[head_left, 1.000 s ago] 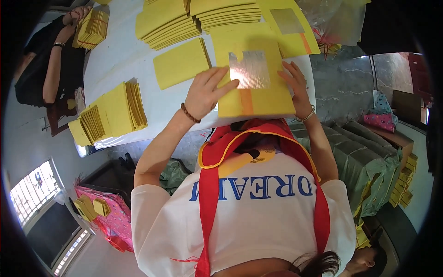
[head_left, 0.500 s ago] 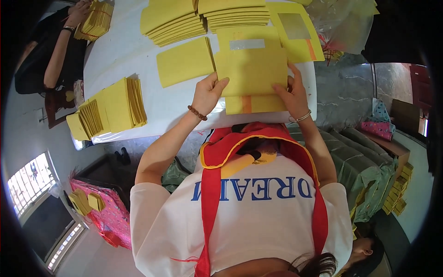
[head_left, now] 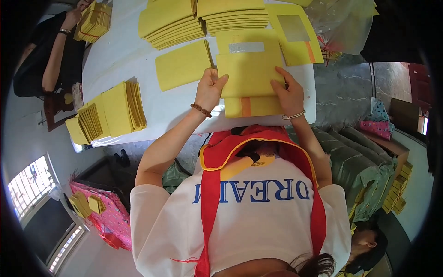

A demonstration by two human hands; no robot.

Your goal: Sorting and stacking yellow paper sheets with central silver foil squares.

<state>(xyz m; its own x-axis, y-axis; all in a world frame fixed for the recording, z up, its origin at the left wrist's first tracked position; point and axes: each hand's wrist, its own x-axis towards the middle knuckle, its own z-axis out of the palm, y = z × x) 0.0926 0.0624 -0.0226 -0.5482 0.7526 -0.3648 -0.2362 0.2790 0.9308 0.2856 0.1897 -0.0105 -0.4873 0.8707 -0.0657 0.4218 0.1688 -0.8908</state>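
A folded yellow paper [head_left: 249, 69] lies on the table in front of me, its upper flap carrying a pale shiny strip and its lower band an orange strip. My left hand [head_left: 210, 91] pinches its left edge, thumb on top. My right hand [head_left: 290, 94] holds the right edge with thumb and index finger; the other fingers are partly hidden. To the left of the paper lies a smaller yellow folded stack [head_left: 182, 64]. At the right is a flat yellow sheet [head_left: 295, 34] with a greyish rectangle and an orange strip.
Thick yellow paper stacks [head_left: 170, 27] stand at the table's far side. More folded bundles [head_left: 108, 113] sit at its left corner. A person's arm [head_left: 55, 60] reaches to a tied bundle [head_left: 93, 21] at the far left. Green wrapped bales [head_left: 355, 161] stand at my right.
My right hand has shifted slightly left, and its index finger now shows at the paper's right edge. The left hand stays at the left edge. The view has tilted a little.
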